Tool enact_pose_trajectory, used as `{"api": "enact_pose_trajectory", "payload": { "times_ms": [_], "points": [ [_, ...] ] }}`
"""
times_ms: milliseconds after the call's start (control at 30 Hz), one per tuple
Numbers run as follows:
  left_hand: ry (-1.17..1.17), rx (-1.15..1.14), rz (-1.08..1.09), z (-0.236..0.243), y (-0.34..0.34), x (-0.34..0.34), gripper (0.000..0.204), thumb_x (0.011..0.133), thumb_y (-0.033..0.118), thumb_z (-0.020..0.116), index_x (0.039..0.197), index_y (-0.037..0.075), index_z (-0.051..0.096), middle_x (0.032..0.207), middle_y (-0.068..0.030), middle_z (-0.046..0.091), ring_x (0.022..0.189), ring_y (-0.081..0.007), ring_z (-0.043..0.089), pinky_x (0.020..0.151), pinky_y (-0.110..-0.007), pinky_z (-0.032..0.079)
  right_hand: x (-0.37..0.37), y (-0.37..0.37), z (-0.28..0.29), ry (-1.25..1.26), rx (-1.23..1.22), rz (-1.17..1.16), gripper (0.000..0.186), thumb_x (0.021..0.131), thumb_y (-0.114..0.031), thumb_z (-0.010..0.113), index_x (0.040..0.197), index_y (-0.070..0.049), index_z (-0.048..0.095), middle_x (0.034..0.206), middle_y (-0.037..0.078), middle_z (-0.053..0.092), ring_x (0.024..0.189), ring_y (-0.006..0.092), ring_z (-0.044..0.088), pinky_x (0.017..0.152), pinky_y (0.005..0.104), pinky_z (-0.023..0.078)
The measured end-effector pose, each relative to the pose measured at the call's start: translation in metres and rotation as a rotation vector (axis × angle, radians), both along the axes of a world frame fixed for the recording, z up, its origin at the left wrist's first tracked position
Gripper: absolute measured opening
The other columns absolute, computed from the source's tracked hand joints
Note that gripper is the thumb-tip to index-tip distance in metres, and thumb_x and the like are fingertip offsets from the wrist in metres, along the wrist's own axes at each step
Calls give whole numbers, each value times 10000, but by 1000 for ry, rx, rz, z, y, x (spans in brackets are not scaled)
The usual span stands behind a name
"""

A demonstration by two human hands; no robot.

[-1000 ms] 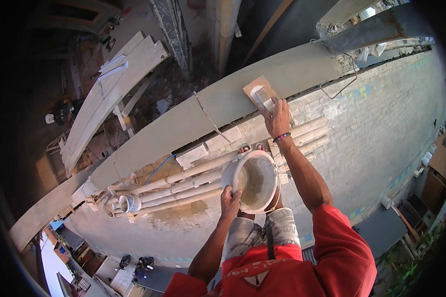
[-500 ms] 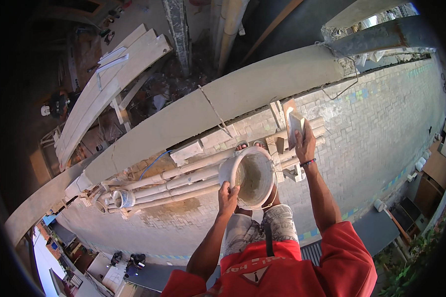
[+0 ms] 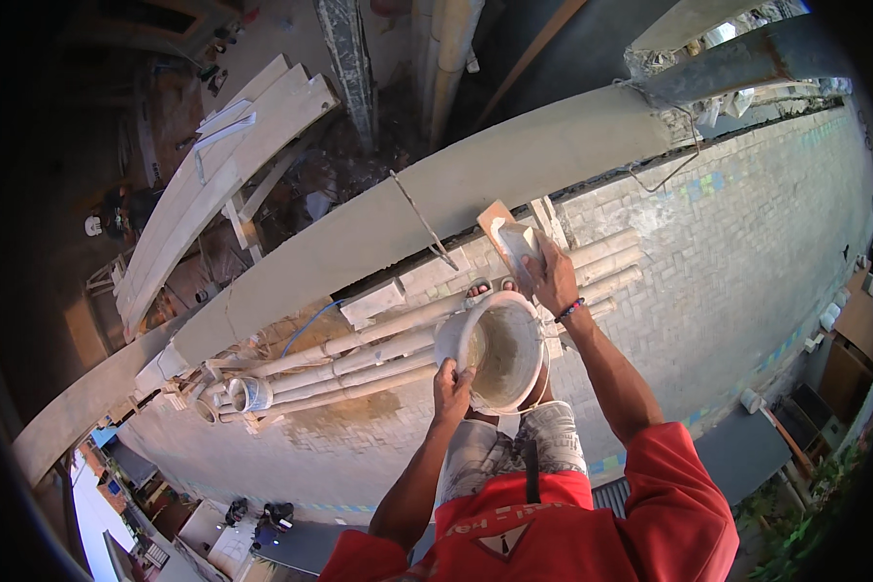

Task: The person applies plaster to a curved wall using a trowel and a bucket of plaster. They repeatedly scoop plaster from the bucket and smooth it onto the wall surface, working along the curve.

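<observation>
My left hand [image 3: 452, 390] grips the rim of a pale, mortar-stained bucket [image 3: 446, 338], tilted so its inside shows, with grey-brown residue on the wall and bottom. A thin wire handle hangs on the bucket's right side. My right hand [image 3: 551, 276] is closed around the block handle of a plastering float [image 3: 498, 225], a flat brown board smeared with pale mortar. The float is just beyond the bucket's far rim, near the smooth grey plastered beam [image 3: 543, 145]. How my right fingertips wrap the handle is partly hidden.
I stand high up, with my feet [image 3: 490, 287] near lashed bamboo poles [image 3: 388, 351]. A smaller bucket [image 3: 250, 393] sits at their left end. A bent metal rod [image 3: 423, 219] crosses the beam's edge. Beyond are planks [image 3: 218, 184]; a person in a white helmet [image 3: 93, 225] is far below.
My right hand has swung the float leftward and slightly away, from beside the poles to beyond the bucket. The bucket stays in my left hand, almost in place.
</observation>
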State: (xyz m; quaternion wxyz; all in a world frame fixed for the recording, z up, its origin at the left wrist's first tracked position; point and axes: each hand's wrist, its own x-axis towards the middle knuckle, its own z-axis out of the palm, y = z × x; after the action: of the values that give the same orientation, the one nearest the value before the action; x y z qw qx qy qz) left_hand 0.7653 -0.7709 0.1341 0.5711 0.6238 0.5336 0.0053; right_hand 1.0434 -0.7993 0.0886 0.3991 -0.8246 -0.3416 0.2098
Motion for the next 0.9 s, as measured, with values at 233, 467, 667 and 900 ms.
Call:
{"api": "enact_pose_trajectory", "payload": {
  "times_ms": [233,467,667,900],
  "points": [
    [-42,1,6,-17,-4,-7,164,830,95,618,785,20,479,638,17,439,576,-70,376,501,-256,320,10,15,-2,-239,-249,-52,539,793,-87,599,1287,32,418,1124,215,541,951,396,494,860,447,433],
    [-18,-14,-15,8,3,3,258,851,146,628,761,18,424,618,-35,396,580,-111,378,507,-295,337,27,-2,13,-126,-40,-109,473,814,-115,590,1246,26,463,1002,231,554,924,408,516,824,466,428],
    [-45,-18,13,-10,-2,-4,201,833,111,618,757,22,453,636,8,417,582,-76,370,501,-261,320,54,14,-3,-213,-235,-177,492,813,-91,583,1273,3,435,1019,212,562,916,408,518,808,468,441],
    [12,1,-54,5,3,6,209,842,128,628,792,13,461,611,-7,398,565,-94,372,492,-281,328,7,16,13,15,-35,96,515,811,-110,595,1290,-4,441,1094,207,579,997,397,531,861,458,448]
  ]
}}
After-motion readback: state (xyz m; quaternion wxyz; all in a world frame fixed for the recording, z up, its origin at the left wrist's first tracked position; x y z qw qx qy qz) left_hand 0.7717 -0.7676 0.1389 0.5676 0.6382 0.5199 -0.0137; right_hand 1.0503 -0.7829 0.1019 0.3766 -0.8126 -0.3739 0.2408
